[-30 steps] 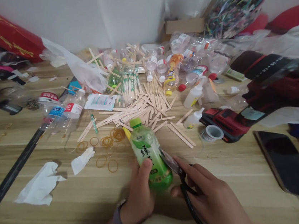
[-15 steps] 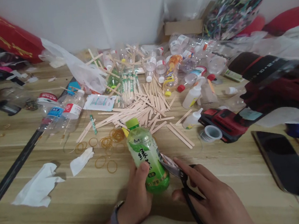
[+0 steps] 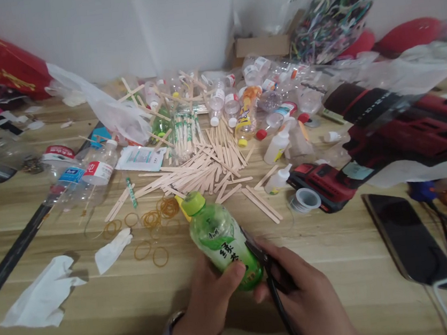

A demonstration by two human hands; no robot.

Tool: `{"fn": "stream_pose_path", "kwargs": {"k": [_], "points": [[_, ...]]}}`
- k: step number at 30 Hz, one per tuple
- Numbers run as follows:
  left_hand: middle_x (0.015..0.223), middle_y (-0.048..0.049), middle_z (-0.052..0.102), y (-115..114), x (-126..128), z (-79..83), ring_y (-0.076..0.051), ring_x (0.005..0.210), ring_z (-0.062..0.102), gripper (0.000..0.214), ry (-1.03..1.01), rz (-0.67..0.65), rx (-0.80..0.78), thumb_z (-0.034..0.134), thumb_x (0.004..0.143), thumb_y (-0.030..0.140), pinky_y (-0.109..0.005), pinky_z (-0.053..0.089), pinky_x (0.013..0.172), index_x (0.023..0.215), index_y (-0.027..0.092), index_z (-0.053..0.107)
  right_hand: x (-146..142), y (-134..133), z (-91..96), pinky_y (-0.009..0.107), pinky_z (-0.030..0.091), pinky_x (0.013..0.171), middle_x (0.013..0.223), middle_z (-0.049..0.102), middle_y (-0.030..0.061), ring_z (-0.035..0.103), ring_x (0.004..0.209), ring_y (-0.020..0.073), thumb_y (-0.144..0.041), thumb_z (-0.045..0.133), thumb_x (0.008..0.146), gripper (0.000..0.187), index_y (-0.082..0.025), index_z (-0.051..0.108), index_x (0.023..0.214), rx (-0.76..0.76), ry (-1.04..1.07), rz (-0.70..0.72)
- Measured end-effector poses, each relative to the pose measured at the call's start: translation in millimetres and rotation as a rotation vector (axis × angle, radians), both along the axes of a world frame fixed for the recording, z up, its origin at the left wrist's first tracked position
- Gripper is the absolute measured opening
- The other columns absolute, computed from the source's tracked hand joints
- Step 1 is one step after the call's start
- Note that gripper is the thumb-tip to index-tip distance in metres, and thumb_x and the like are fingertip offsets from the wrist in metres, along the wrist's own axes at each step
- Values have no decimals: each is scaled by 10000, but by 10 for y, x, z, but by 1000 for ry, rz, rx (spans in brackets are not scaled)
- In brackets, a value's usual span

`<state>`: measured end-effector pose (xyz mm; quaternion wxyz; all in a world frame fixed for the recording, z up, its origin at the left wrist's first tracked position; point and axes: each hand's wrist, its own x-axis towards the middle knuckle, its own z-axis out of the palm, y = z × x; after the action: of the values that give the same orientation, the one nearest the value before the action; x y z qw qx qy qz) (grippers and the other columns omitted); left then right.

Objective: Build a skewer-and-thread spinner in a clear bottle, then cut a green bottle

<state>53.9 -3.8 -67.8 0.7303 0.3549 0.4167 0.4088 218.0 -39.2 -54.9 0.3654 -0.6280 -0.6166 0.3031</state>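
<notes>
My left hand (image 3: 212, 303) is wrapped round the lower part of a green tea bottle (image 3: 217, 238), its thumb across the label. The bottle leans, with its yellow-green cap up and to the left. In my right hand (image 3: 306, 292) is a pair of scissors (image 3: 275, 285) with black handles. The blades lie against the bottle's right side, near the label's edge; whether they cut into it I cannot tell. Loose rubber bands (image 3: 150, 217) and a crumpled white tissue (image 3: 114, 250) lie to the left of the bottle.
Wooden craft sticks (image 3: 198, 173) are heaped beyond the bottle. Several empty plastic bottles (image 3: 216, 101) lie at the back. To the right are a red and black power drill (image 3: 388, 127), a phone (image 3: 407, 238) and small glue bottles (image 3: 277, 179). A black bar (image 3: 14, 247) runs along the left.
The green tea bottle has tilted, its base swinging right and its cap shifting slightly left. The scissor blades now sit closer against its side. The whole view has shifted slightly.
</notes>
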Motion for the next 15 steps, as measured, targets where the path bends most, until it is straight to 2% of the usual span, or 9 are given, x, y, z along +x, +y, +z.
{"fn": "stream_pose_path", "kwargs": {"k": [3,5,10,15], "points": [[874,-48,709,5,-6,27,-208,821,636,402,80,-14,53,759,739,517,-313,503,796,956,199,644,-42,33,43,217,544,583,930,763,38,706,726,183,-158,670,733,455,-261,717,1174,-8,104,-60],[881,-38,713,4,-9,32,-199,823,638,381,88,9,58,771,735,495,-302,509,793,952,211,637,-57,46,73,226,549,601,934,772,47,716,750,196,-173,682,710,448,-248,736,1148,-16,152,-89],[837,-11,708,10,-22,54,-174,747,635,380,21,26,42,812,710,418,-275,521,700,961,225,602,-41,47,130,240,491,521,628,704,23,658,617,202,-256,648,724,400,-200,763,1103,-82,188,-71],[913,-16,711,4,-62,-42,-172,809,649,424,-66,55,26,819,720,352,-262,517,730,1056,214,601,-14,63,211,252,492,596,596,677,13,618,609,190,-284,632,722,393,-176,772,1073,-246,290,-19]]}}
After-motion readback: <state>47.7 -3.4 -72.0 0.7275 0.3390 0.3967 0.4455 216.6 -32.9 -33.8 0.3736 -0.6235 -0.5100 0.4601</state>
